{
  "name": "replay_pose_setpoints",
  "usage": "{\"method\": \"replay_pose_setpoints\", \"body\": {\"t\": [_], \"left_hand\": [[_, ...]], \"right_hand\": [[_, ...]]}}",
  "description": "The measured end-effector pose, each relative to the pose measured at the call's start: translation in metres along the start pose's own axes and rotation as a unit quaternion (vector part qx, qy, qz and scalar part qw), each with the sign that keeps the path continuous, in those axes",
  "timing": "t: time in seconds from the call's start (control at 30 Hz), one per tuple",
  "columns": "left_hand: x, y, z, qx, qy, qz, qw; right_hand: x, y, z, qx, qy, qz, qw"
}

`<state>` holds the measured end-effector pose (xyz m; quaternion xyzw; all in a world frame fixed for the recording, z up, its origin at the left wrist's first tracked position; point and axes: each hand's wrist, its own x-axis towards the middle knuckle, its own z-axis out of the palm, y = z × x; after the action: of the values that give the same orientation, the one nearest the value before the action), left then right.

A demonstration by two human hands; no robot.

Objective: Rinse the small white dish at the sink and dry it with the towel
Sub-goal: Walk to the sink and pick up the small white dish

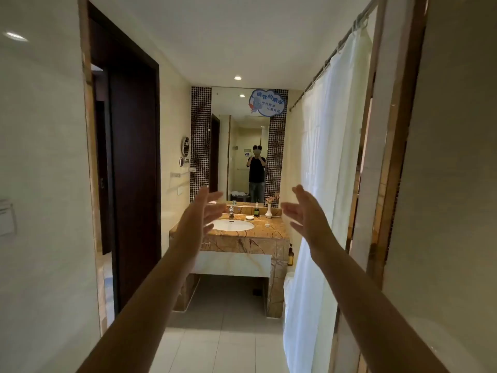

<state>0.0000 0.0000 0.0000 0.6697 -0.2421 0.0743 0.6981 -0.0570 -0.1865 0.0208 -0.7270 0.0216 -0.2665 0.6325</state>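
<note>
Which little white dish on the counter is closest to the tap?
The small white dish at the back, beside the dark bottle, sits nearest the tap. The other white dish lies farther right, toward the counter's front.

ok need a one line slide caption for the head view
Both hands, left and right, raised open and empty toward the distant sink and small white dish.

A bathroom: marble vanity with basin, wall mirror, shower curtain.

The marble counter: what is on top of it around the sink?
On the marble counter: a small white dish, a dark bottle, a white vase, another small white item. The left hand covers the sink's left edge.
</note>
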Motion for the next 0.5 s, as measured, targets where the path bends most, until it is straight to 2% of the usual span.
{"method": "replay_pose_setpoints", "body": {"t": [0.13,0.27,0.5], "left_hand": [[0.001,0.001,-0.001,-0.014,0.031,0.002,0.999],[-0.001,-0.012,-0.002,-0.005,0.033,-0.01,0.999],[0.006,-0.011,-0.002,0.006,0.023,0.002,1.0]], "right_hand": [[-0.002,0.002,-0.003,-0.018,0.011,0.001,1.0],[-0.009,0.017,-0.003,-0.017,0.006,0.031,0.999],[-0.007,0.022,-0.003,-0.025,0.01,0.023,0.999]]}}
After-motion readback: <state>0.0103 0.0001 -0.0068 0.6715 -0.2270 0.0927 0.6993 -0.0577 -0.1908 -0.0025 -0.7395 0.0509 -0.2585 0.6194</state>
